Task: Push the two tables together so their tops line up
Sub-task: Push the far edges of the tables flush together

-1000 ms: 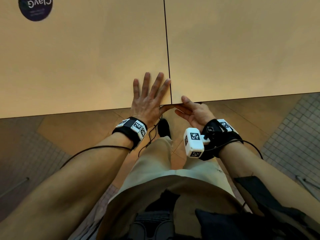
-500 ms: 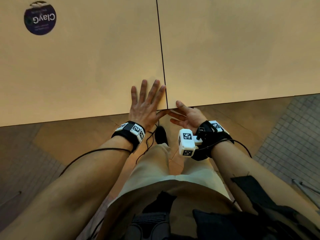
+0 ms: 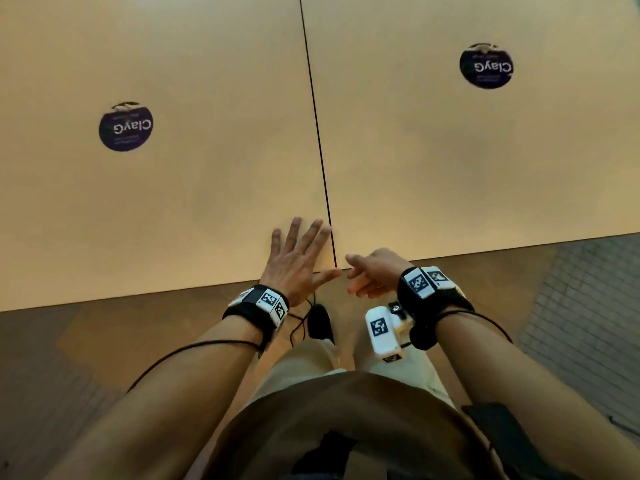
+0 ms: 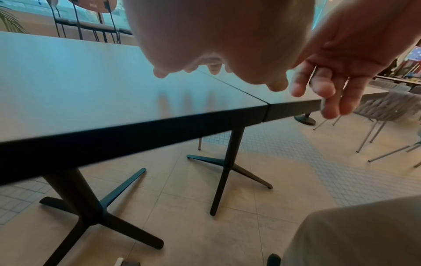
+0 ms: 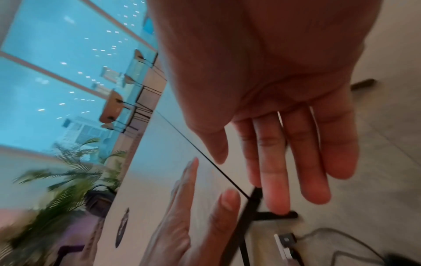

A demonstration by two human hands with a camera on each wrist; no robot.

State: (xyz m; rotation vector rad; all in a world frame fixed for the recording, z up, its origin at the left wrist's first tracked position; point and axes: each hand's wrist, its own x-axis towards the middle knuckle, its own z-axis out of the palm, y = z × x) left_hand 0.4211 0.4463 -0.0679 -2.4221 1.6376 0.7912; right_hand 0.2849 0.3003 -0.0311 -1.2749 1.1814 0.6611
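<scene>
1. the left table (image 3: 156, 202) and right table (image 3: 485, 168) stand side by side, with only a thin dark seam (image 3: 317, 133) between their tops; the near edges meet at the seam in what looks like one line.
2. the left hand (image 3: 294, 265) lies over the near right corner of the left table, fingers straight and spread, thumb reaching along the near edge toward the seam. in the left wrist view the fingertips seem to hover just above the top, so i cannot tell if they touch.
3. the right hand (image 3: 374, 275) hangs off the near left corner of the right table, fingers loosely extended, holding nothing; whether it touches the edge is unclear.
4. judgement: the push looks nearly done; what remains is checking and trimming the fit.
5. to do it well, run a fingertip across the seam at the near edge to feel any step between the tops.
6. if one edge sits forward, nudge that table with a flat palm on its edge, low and steady, so the base (image 4: 95, 212) slides and does not rock.
7. keep fingers out of the seam while closing it.
8. each top carries a dark round sticker (image 3: 125, 126), no help for alignment.
</scene>
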